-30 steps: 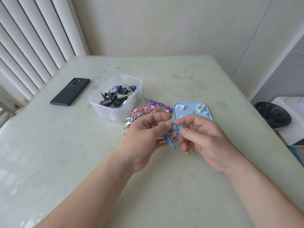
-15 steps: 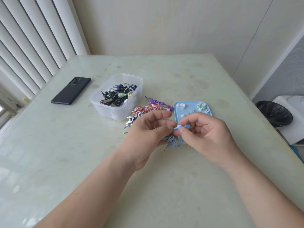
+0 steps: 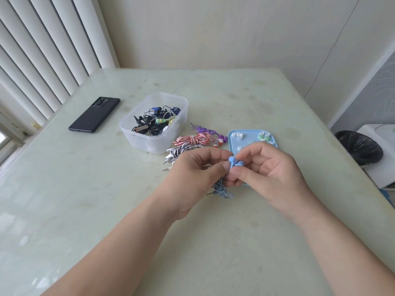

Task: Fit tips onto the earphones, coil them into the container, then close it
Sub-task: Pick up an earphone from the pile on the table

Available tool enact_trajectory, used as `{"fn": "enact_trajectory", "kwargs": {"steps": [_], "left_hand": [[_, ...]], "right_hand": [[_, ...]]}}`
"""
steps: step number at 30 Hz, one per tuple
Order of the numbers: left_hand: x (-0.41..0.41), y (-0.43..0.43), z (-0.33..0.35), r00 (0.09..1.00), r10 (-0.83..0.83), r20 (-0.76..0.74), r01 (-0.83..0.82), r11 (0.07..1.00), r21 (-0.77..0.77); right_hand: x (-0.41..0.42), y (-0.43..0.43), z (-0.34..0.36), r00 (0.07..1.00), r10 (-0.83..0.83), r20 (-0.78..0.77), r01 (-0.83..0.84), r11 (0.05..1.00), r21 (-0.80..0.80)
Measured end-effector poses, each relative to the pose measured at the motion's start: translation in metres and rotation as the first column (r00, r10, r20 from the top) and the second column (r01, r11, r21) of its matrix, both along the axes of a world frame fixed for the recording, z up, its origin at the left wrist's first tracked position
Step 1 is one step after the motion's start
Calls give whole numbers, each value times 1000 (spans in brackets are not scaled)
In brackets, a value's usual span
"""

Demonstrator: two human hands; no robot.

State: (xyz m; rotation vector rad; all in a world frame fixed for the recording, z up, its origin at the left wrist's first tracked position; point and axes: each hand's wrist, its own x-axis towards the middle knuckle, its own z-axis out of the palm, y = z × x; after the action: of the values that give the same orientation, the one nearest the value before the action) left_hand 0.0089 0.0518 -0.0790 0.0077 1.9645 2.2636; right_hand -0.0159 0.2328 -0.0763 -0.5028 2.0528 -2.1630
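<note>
Both hands meet above the table's middle on a pair of blue earphones (image 3: 235,163). My left hand (image 3: 199,178) pinches the earphones near the buds, with the blue cable (image 3: 222,190) bunched below its fingers. My right hand (image 3: 269,169) pinches a bud between thumb and forefinger. Behind them lies the blue lid (image 3: 233,139) holding several white and green ear tips (image 3: 263,136). The clear plastic container (image 3: 156,122) at the back left holds tangled earphones.
Coiled earphones lie between container and lid: purple (image 3: 203,130), red-white (image 3: 193,140), black-white (image 3: 179,152). A black phone (image 3: 95,117) lies at the far left. A black-lined bin (image 3: 359,147) stands off the table's right edge. Blinds (image 3: 42,50) cover the left wall.
Both blue buds have come up into view between my fingertips. My right hand has shifted its pinch onto one bud, and the hands sit slightly closer together.
</note>
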Motion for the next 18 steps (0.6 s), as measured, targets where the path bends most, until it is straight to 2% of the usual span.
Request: {"fn": "enact_trajectory", "kwargs": {"steps": [7,14,16,18], "left_hand": [[0,0,-1,1000,21,-20,-21,1000,-1],[-1,1,-1,999,44,4,-44,999,14],[-1,0,-1,994,106,-14,-107,993,-51],[-3,-1,-4,984,166,-59,-174,966,-192]], "right_hand": [[4,-2,4,999,5,-52,-2,998,62],[3,-3,1,997,-53,52,54,998,-18],[4,-6,-1,993,-47,108,50,998,-30],[6,-10,-2,990,-42,134,44,999,-13]]}}
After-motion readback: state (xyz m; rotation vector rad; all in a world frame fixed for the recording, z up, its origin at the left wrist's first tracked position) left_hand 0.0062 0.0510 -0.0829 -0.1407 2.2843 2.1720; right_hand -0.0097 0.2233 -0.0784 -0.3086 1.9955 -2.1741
